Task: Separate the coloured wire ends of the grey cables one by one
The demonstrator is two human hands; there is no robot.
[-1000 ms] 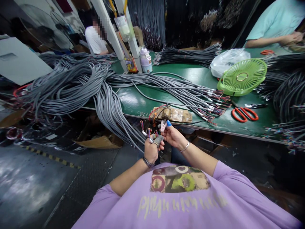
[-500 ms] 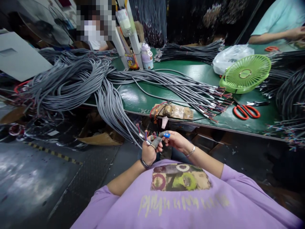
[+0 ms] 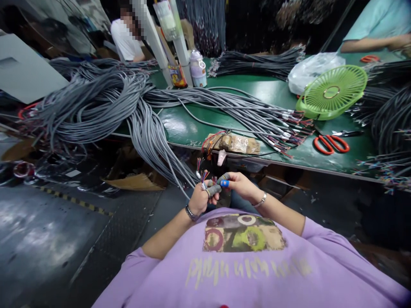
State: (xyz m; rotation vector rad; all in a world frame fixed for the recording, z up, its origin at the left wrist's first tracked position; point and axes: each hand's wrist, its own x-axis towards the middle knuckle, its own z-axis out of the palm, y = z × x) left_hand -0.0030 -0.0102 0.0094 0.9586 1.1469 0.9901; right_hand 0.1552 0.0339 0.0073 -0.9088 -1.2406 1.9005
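Note:
My left hand (image 3: 199,199) is closed around the end of a grey cable, in front of the table edge. Fanned coloured wires (image 3: 204,175) stick up from white-banded cable ends above that hand. My right hand (image 3: 240,186) is close beside it, its thumb and forefinger pinched near the wires. What sits between those fingertips is too small to make out. Grey wraps cover fingers on both hands, and a blue wrap (image 3: 224,183) is on the right thumb. The bundle of grey cables (image 3: 154,143) hangs over the table edge down to my left hand.
On the green table (image 3: 180,128) lie more grey cables (image 3: 224,107), orange-handled scissors (image 3: 330,144), a green fan (image 3: 334,92), a plastic bag (image 3: 310,72) and a bottle (image 3: 198,69). A taped wooden block (image 3: 237,143) sits at the edge. Two people are across the table.
Both hands stay close together at the cable ends, with the right fingertips slightly shifted. More of the coloured wires shows upright above my left hand. The view has tilted slightly.

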